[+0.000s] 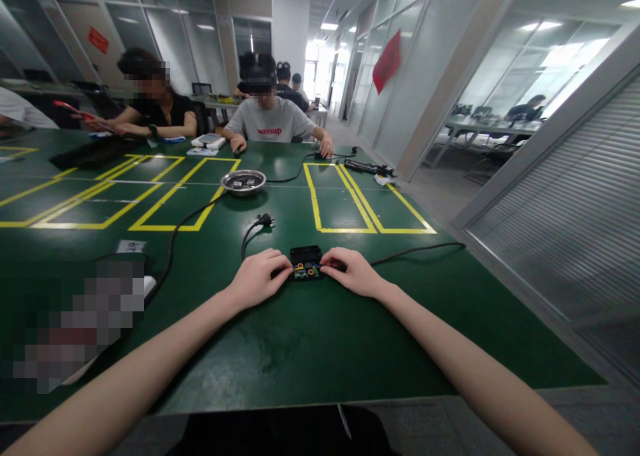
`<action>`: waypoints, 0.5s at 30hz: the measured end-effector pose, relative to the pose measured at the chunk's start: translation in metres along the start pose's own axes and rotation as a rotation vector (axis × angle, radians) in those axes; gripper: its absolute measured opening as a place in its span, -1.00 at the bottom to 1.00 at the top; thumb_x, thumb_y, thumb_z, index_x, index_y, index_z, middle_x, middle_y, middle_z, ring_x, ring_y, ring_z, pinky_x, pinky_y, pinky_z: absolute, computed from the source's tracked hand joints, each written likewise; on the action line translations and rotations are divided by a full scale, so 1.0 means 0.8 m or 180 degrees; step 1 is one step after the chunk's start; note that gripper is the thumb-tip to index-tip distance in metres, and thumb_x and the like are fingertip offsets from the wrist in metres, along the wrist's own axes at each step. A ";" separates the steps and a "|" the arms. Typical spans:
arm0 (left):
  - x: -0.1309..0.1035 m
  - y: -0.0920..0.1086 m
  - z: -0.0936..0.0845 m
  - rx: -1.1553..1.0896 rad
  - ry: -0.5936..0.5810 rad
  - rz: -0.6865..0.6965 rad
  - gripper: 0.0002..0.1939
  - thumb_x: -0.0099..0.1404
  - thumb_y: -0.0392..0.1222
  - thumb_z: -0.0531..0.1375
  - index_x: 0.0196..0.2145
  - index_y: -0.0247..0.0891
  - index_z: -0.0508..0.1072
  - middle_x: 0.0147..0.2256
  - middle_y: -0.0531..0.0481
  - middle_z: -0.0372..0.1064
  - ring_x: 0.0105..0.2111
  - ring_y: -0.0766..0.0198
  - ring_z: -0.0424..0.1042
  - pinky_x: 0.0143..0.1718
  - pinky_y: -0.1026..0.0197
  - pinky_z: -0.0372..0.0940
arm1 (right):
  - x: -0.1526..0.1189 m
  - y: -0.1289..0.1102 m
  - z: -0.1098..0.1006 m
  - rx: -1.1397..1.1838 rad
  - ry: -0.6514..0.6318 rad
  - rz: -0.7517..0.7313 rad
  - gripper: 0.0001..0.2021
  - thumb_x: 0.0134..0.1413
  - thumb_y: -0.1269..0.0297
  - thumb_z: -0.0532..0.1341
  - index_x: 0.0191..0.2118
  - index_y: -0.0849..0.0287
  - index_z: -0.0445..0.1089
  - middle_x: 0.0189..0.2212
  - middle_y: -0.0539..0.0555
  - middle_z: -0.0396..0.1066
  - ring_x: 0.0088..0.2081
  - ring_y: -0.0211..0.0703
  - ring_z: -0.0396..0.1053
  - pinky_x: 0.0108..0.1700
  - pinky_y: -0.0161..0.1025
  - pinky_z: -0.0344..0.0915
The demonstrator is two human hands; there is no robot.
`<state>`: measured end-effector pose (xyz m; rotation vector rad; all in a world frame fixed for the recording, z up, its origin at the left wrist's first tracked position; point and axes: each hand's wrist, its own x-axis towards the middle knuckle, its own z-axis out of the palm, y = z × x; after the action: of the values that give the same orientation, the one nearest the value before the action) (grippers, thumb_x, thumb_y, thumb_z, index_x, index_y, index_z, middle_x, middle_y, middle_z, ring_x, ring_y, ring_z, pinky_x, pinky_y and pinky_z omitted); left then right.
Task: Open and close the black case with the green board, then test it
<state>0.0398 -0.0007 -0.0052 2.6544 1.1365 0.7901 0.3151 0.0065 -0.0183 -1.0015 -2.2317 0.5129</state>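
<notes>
An opened black power adapter case (306, 253) lies on the green table in front of me. Its lid part stands up at the far side. In the near half a circuit board (304, 271) shows, with copper-coloured ring coils and blue and yellow wires. My left hand (261, 276) is closed in a pinch at the case's left end. At the right end my right hand (353, 271) pinches it too, the fingertips partly hiding the wires. A black power plug (265, 221) lies beyond my left hand, its cord curving back toward that hand. Another black cable (420, 249) runs rightward from my right hand.
A metal bowl (243, 182) with small metal parts stands further back. Yellow tape rectangles (347, 231) mark the table (280, 369). A black tool (367, 168) lies at the far right. Across the table a person (273, 119) handles a cable. A blurred-out object (85, 329) lies left.
</notes>
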 end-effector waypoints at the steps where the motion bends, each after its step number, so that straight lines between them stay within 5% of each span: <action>1: 0.000 0.000 0.000 -0.0042 0.0007 -0.0006 -0.83 0.46 -0.21 0.17 -0.31 -0.20 0.52 -0.33 0.02 0.48 -0.29 0.22 0.46 -0.28 0.24 0.29 | 0.000 0.000 -0.002 0.0033 -0.0039 -0.0004 -0.92 0.28 0.28 0.25 -0.23 0.13 0.47 -0.36 0.04 0.46 -0.35 -0.17 0.39 -0.28 -0.24 0.31; 15: -0.001 -0.005 -0.001 -0.0369 -0.0061 -0.0012 -0.76 0.46 -0.16 0.17 -0.39 -0.22 0.48 -0.31 -0.01 0.46 -0.26 0.20 0.44 -0.23 0.20 0.32 | 0.001 0.001 -0.006 0.0068 -0.0107 -0.0393 -0.92 0.17 0.43 0.21 -0.25 0.13 0.44 -0.29 0.09 0.50 -0.25 -0.11 0.45 -0.18 -0.18 0.37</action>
<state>0.0364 0.0019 -0.0064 2.5588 1.0573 0.8026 0.3181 0.0076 -0.0151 -0.8437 -2.2959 0.5010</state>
